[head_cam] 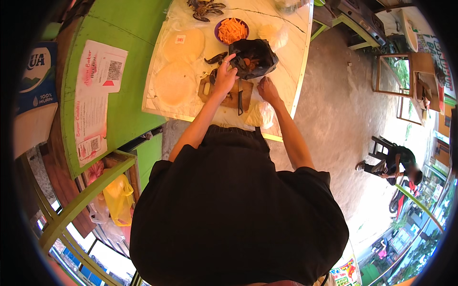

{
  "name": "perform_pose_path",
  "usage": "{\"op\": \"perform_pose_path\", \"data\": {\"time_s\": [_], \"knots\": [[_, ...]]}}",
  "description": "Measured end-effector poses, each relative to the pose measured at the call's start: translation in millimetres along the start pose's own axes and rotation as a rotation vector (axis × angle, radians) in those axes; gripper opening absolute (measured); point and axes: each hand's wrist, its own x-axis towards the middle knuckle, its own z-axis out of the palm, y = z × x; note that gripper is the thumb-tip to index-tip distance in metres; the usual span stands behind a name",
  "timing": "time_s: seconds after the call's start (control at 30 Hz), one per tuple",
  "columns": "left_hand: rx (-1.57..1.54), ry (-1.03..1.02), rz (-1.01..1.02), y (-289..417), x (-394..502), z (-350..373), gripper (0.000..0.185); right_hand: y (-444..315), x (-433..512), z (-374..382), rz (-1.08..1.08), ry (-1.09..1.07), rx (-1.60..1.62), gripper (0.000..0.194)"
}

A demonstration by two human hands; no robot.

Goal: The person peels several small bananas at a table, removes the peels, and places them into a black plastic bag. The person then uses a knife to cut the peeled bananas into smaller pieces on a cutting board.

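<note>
My left hand (226, 75) pinches the near left rim of a black plastic bag (264, 59), which gapes with small orange-brown pieces inside. Just below the bag's right side is my right hand (268, 89), fingers curled; whether it holds anything cannot be told. Under my left forearm lies a wooden cutting board (229, 101) with a pale peeled piece (206, 88) and a black-handled knife (240, 102) on it. Beyond the bag stands a purple bowl (216, 33) of orange sticks, like cut carrot. A dark, elongated item (215, 58) lies left of the bag.
Two round pale stacks in plastic (175, 84) lie on the table's left side. Clear plastic bags (259, 113) rest near the front edge and beyond the black bag. A green counter (118, 107) adjoins on the left. A person (404, 161) sits far off to the right.
</note>
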Motion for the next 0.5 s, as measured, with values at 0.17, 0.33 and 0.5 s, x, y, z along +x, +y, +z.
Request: {"op": "perform_pose_path", "data": {"time_s": [0.17,0.33,0.5], "knots": [[0.019,0.01,0.11,-18,-2,-2,0.055,-124,8,-123,0.074,0.027,0.422,0.015],[-0.03,-0.011,0.091,-15,-11,22,0.057,-166,49,-174,0.058,0.211,0.483,0.014],[-0.068,-0.074,0.131,-10,-12,24,0.058,-128,73,-150,0.065,0.324,0.143,0.015]]}}
